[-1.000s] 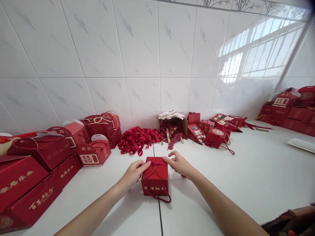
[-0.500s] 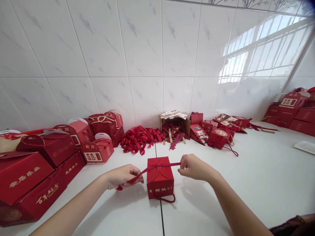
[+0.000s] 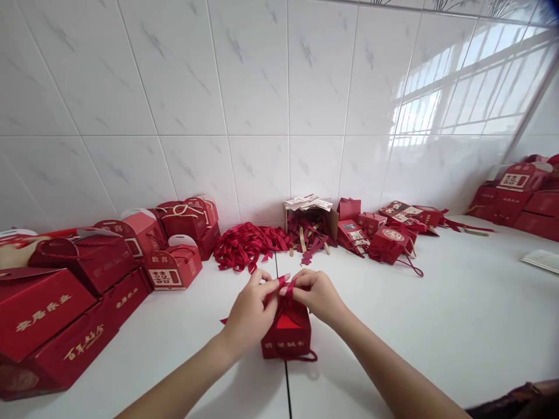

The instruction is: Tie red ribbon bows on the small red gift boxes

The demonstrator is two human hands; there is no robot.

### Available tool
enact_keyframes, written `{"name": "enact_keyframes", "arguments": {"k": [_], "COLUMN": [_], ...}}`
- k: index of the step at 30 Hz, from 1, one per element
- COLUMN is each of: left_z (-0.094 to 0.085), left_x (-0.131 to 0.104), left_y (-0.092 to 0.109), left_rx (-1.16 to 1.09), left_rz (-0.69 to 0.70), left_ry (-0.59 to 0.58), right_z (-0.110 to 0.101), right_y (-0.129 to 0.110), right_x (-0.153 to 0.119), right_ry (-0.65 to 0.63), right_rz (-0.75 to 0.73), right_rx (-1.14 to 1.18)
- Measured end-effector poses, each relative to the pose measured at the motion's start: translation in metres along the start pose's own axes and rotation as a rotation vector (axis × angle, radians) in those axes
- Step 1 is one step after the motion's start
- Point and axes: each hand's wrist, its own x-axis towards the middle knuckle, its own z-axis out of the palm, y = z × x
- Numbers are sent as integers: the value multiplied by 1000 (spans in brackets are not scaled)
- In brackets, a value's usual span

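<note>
A small red box with gold characters on its front stands on the white table, a dark red cord loop at its lower front. Above its top, my left hand pinches a red ribbon. My right hand pinches the same ribbon just to the right, the fingertips of both hands almost touching. A ribbon end sticks out to the left behind my left hand. My fingers cover part of the box top and of the ribbon.
Stacked red boxes stand at the left. Along the tiled wall lie a heap of red ribbons, an open carton of tags and several small boxes. More boxes stand far right, near a booklet.
Both hands have moved inward from the two sides of the box to meet above its top. The ribbon, stretched out sideways before, is now gathered between my fingertips.
</note>
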Motion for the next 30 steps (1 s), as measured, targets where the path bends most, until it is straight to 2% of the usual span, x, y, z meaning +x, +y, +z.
{"name": "enact_keyframes", "arguments": {"k": [4, 9, 13, 18, 23, 27, 30], "left_z": [7, 7, 3, -7, -12, -27, -38], "left_x": [-4, -5, -4, 8, 19, 16, 10], "left_y": [-2, -6, -10, -15, -22, -32, -36], "left_rx": [209, 252, 217, 67, -17, 55, 92], "left_rz": [90, 166, 230, 323, 156, 3, -58], "left_ry": [5, 1, -34, -146, -146, -56, -108], "right_z": [2, -6, -15, -23, -26, -39, -49], "right_y": [0, -8, -13, -18, -17, -8, 1], "right_x": [0, 2, 12, 26, 28, 20, 13], "right_ry": [-17, -168, -339, -454, -470, -357, -305], "right_rz": [4, 78, 110, 110, 53, 9, -13], "right_rx": [-5, -54, -82, -202, -303, -372, -414]}}
